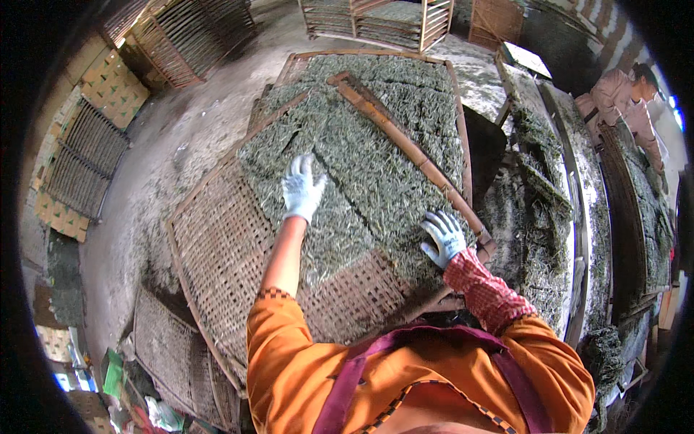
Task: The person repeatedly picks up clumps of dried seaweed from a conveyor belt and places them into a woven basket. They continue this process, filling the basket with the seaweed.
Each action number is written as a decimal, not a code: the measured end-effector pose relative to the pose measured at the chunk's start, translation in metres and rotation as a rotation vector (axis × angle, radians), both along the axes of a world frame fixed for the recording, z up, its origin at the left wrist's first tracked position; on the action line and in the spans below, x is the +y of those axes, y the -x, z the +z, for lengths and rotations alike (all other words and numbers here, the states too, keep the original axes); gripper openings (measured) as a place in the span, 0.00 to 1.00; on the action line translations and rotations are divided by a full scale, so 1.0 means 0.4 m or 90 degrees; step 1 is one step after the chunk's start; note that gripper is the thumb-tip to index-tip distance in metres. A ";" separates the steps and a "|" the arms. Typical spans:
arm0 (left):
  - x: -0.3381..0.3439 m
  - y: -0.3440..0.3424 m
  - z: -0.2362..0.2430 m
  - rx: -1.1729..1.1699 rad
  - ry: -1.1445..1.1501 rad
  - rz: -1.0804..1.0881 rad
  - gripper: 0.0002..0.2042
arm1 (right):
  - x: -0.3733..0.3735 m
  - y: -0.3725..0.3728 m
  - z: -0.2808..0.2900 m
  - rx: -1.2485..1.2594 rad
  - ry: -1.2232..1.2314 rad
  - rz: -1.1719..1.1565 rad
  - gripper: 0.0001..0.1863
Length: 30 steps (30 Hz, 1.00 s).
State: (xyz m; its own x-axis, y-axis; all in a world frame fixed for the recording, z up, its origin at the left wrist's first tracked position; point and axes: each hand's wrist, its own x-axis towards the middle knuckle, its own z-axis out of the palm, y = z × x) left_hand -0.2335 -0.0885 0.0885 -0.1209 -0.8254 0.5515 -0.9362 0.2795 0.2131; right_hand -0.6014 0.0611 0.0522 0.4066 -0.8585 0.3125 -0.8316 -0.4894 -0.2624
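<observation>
A woven bamboo tray [224, 217] with a wooden rim lies tilted in front of me, its near and left parts showing bare weave. Flat slabs of matted grey-green dried leaves [340, 137] cover the rest, with a dark seam running between two of them. My left hand [303, 189], in a pale glove, rests on the left slab with its fingers stretched forward. At the slab's right edge, beside the tray's wooden rim [412, 148], my right hand [444, 237] lies gloved with fingers apart. Another framed tray of leaf slabs [405, 69] sits underneath, partly hidden.
To the right runs a long bench [535, 145] strewn with leaf scraps. Beyond it a co-worker [627, 105] leans over another leaf-covered tray [643, 210]. Slatted racks [195, 40] stand at the back left, and another rack [369, 22] at the far end. More woven trays [170, 354] lean at lower left.
</observation>
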 end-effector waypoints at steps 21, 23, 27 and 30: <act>-0.339 -0.297 -0.036 -0.087 -0.268 0.129 0.31 | -0.007 0.027 -0.041 -0.080 0.017 0.019 0.28; -0.224 -0.203 0.007 0.437 -0.409 -0.036 0.26 | -0.005 0.036 -0.054 -0.093 0.061 0.014 0.26; 0.096 0.092 0.047 0.738 -0.418 -0.217 0.22 | 0.003 0.038 -0.044 -0.168 0.034 -0.007 0.22; 0.282 0.342 0.046 0.754 -0.460 -0.255 0.21 | 0.037 0.041 -0.011 -0.736 -0.270 -0.060 0.29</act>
